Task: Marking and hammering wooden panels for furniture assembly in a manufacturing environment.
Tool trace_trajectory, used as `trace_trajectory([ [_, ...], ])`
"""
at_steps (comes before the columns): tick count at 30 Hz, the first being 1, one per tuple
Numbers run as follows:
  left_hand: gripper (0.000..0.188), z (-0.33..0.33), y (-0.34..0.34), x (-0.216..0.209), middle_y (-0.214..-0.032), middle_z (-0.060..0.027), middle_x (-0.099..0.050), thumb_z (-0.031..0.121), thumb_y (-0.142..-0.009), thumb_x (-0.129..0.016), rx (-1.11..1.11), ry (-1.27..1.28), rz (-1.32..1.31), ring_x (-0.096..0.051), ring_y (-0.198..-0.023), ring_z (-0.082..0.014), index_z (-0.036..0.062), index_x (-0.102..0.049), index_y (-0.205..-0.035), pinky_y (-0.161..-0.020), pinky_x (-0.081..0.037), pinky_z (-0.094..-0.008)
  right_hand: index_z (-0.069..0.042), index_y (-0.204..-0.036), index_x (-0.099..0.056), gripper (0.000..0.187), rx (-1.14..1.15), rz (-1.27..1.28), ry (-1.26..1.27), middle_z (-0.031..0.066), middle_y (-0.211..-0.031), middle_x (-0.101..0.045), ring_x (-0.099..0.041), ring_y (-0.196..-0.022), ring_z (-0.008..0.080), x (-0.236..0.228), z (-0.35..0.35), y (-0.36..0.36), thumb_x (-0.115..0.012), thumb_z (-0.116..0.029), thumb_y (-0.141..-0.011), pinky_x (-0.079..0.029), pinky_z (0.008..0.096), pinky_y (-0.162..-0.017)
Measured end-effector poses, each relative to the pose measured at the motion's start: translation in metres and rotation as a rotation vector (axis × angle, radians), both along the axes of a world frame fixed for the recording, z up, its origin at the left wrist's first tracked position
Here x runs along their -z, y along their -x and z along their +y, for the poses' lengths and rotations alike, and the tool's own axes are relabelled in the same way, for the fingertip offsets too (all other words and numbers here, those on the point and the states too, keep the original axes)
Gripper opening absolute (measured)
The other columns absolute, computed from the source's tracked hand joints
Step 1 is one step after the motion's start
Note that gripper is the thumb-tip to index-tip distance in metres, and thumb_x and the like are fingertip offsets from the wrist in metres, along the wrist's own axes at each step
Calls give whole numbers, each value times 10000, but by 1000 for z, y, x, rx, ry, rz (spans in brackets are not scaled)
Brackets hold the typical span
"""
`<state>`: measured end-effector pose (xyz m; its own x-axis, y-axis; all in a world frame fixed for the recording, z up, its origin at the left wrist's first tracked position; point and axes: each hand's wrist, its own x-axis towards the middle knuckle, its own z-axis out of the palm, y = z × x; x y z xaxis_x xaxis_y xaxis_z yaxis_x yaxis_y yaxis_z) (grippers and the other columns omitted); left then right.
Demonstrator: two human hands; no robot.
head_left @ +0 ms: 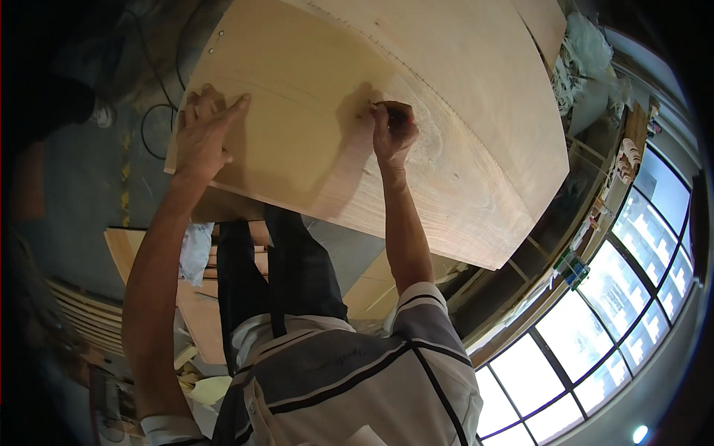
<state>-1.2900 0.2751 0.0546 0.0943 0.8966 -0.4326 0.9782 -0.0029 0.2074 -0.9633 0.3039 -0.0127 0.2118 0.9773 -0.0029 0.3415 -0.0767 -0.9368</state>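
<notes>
A large pale plywood sheet (297,141) spreads out in front of me, with a line of small stitch-like marks curving across its right side. My left hand (204,134) lies on its left end, fingers stretched out and holding nothing. Near the middle, my right hand (394,134) is closed around a small dark tool (400,113) with a bit of red on it. The fingers hide most of this tool, so its kind is unclear. Its end is at the board's surface, beside a few small dark marks. My right hand's shadow falls to its left.
Two small round metal-looking spots (216,42) sit by the board's far left edge. Black cables (156,123) trail on the floor at left, near a person's shoe (103,113). Wood pieces (201,312) lie below the board. A cluttered shelf (587,215) and windows stand at right.
</notes>
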Motion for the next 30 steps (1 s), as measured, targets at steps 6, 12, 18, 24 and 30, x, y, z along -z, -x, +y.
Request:
trace_trajectory([
  [6,1124,-2,1,-1,-1464,-158,-349,32,-483,-892,5,-9,-7,-352,-1341,-442,382,-423,-1443,-1090,-413,-478,32,-896,-632,79,17,-98,-98,101,-749,-686,-653,-657,121,3,-3,7,-672,-33,-874,-521,250,-623],
  [12,1123,-1,0,-1,-1503,-169,-320,25,-488,-889,-9,-9,-21,-336,-1359,-442,393,-422,-1441,-1094,-412,-482,28,-906,-639,85,-40,-228,-110,113,-740,-681,-659,-632,153,3,1,1,-681,-33,-863,-524,261,-610],
  [18,1117,-1,1,1,-1504,-170,-317,24,-492,-889,-24,2,-42,-334,-1364,-440,394,-425,-1439,-1087,-422,-480,28,-902,-639,75,-47,-212,-146,108,-737,-681,-658,-632,150,4,2,3,-675,-25,-864,-522,257,-609],
  [24,1113,-2,3,2,-1501,-166,-318,20,-488,-889,-29,-9,-59,-334,-1363,-441,386,-433,-1435,-1083,-427,-486,26,-903,-641,73,-26,-199,-80,115,-738,-687,-659,-628,149,-3,1,7,-677,-21,-859,-525,257,-619],
  [30,1112,-1,2,0,-1498,-160,-321,12,-486,-885,-53,8,-79,-340,-1358,-438,385,-437,-1433,-1084,-428,-478,9,-902,-646,58,-64,-267,-108,112,-739,-685,-660,-637,151,-3,4,3,-674,-16,-858,-525,273,-609],
])
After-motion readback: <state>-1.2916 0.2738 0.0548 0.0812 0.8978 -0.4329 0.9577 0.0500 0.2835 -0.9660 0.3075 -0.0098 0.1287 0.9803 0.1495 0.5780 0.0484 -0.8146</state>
